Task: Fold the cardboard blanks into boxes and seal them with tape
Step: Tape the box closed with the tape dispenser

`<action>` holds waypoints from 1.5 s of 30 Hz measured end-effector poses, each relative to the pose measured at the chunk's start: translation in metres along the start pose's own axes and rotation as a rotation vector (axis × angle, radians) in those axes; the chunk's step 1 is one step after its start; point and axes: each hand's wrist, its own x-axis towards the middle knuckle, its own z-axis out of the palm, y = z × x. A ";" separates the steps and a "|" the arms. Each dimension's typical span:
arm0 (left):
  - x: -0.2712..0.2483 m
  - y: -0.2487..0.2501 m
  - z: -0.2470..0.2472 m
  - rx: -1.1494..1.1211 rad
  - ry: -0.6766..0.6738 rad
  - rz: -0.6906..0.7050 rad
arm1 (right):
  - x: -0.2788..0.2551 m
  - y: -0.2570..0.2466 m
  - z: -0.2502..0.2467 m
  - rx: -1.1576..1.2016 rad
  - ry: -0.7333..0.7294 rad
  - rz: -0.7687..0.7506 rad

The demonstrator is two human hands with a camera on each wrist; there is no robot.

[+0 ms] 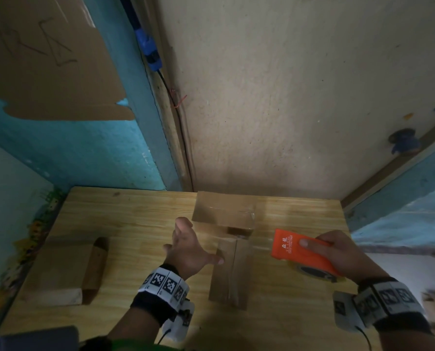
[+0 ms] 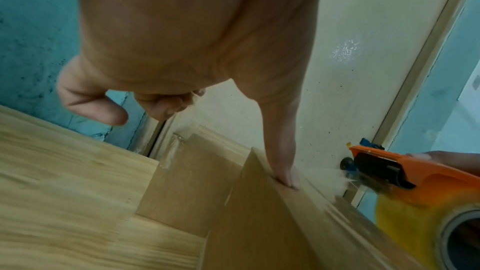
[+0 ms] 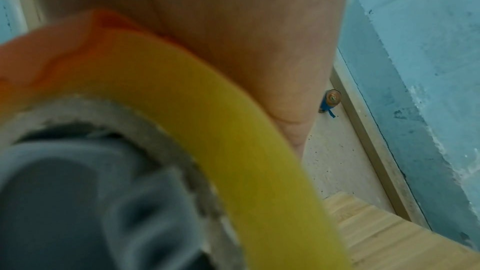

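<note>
A folded cardboard box (image 1: 233, 274) stands at the middle of the wooden table (image 1: 140, 224), its top flaps meeting in a seam. My left hand (image 1: 191, 245) is beside its left edge, fingers spread, with the thumb (image 2: 283, 161) resting on the box's top edge (image 2: 259, 223). To the right of the box, my right hand (image 1: 338, 252) grips an orange tape dispenser (image 1: 295, 252) with a yellowish tape roll (image 2: 410, 219). A faint strip of clear tape seems to run from the dispenser to the box. In the right wrist view the roll (image 3: 207, 100) fills most of the frame.
A second box (image 1: 221, 209) with shiny tape on it sits just behind the middle one, against the wall. A third box (image 1: 64, 269) lies on its side at the table's left. Walls close in behind and at both sides of the table.
</note>
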 end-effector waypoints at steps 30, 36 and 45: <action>0.010 -0.010 0.000 0.110 -0.070 0.019 | -0.003 -0.002 -0.013 0.023 -0.013 0.023; 0.022 -0.024 0.000 -0.127 -0.130 0.039 | 0.002 -0.011 -0.003 0.015 0.035 0.016; 0.029 -0.038 0.005 -0.181 -0.150 0.045 | 0.018 -0.017 0.005 -0.043 0.045 -0.028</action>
